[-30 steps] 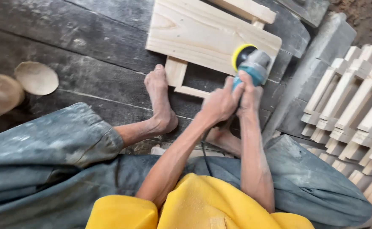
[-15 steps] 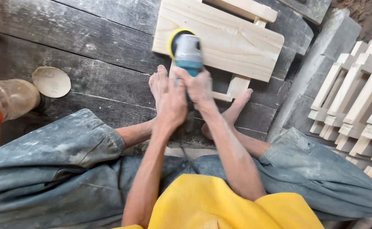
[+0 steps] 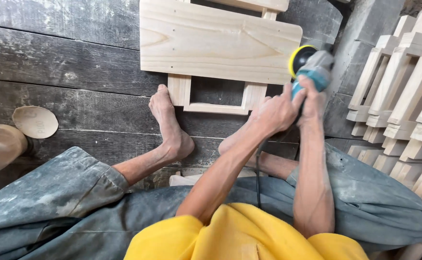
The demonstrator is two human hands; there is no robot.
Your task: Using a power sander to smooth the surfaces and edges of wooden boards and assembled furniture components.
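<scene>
Sander (image 3: 311,65) is sitting at the right end of the board (image 3: 218,41), and I am gripping it tight with both hands, my left hand (image 3: 274,111) low on the handle and my right hand (image 3: 312,96) just behind its head. I am thinking it works best if I am keeping the yellow pad flat, pressing softly, and holding the frame steady with my feet (image 3: 170,120).

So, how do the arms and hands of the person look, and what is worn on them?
Both arms are bare and lean, with no sleeves showing below the yellow shirt. The left hand and right hand wear no gloves, rings or watch. Pale dust coats both forearms.
</scene>
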